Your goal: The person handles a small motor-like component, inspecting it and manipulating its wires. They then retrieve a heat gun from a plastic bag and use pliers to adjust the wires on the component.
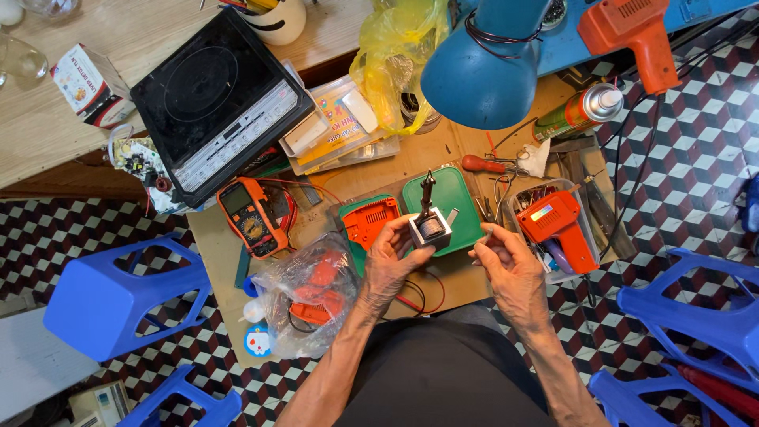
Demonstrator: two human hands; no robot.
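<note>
My left hand (393, 257) grips a small boxy transformer core (431, 229) with a dark pointed tip standing up from it, held over the low workboard. My right hand (510, 265) is raised just to the right of it, its fingertips pinched on a tiny metal piece (487, 234) that is too small to make out. Behind the hands lie a green lid (462, 198) and an orange half-shell of a tool housing (370, 220). An orange soldering gun (563, 227) rests in a clear tray to the right.
An orange multimeter (251, 217) and a plastic bag of orange parts (312, 296) lie to the left. A black induction cooker (217, 99), a blue desk lamp (486, 67), a spray can (581, 111) and an orange drill (636, 35) sit behind. Blue stools (111, 296) flank both sides.
</note>
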